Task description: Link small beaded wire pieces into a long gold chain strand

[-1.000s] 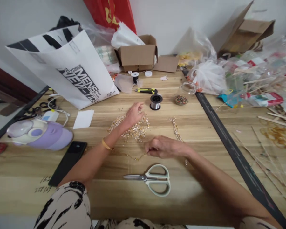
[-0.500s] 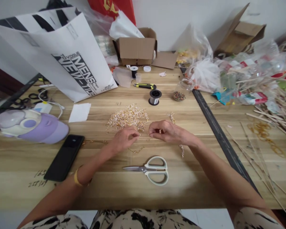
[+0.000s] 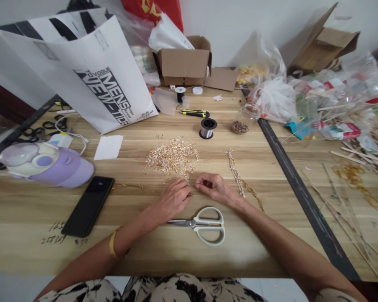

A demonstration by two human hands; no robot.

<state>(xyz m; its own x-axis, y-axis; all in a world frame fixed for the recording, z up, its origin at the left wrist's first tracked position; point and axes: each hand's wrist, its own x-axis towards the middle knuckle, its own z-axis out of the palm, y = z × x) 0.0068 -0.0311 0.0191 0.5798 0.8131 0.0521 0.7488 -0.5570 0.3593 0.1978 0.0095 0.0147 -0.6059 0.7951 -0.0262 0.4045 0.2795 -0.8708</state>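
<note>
My left hand (image 3: 175, 196) is closed, palm down, just below a pile of small gold and pale beads or links (image 3: 173, 157). A tiny gold bit shows at its fingertips, too small to name. Close beside it, my right hand (image 3: 213, 186) pinches its thumb and forefinger together. What it holds, if anything, is too small to make out. To its right, bead chains (image 3: 237, 176) in gold and pale tones lie on the wooden table. White-handled scissors (image 3: 208, 225) rest below both hands, blades pointing left. A thin gold chain (image 3: 130, 186) runs left toward the phone.
A spool of silver wire (image 3: 207, 128), a yellow-black cutter (image 3: 194, 113) and a dish of mixed beads (image 3: 240, 127) sit beyond the pile. On the left are a black phone (image 3: 88, 206), a purple bottle (image 3: 50, 163) and a paper bag (image 3: 91, 75). Sticks and plastic bottles crowd the right.
Both hands have come nearer to me and closer together. My left hand has turned palm down over where a short gold chain lay. The bead chains on the right are now uncovered.
</note>
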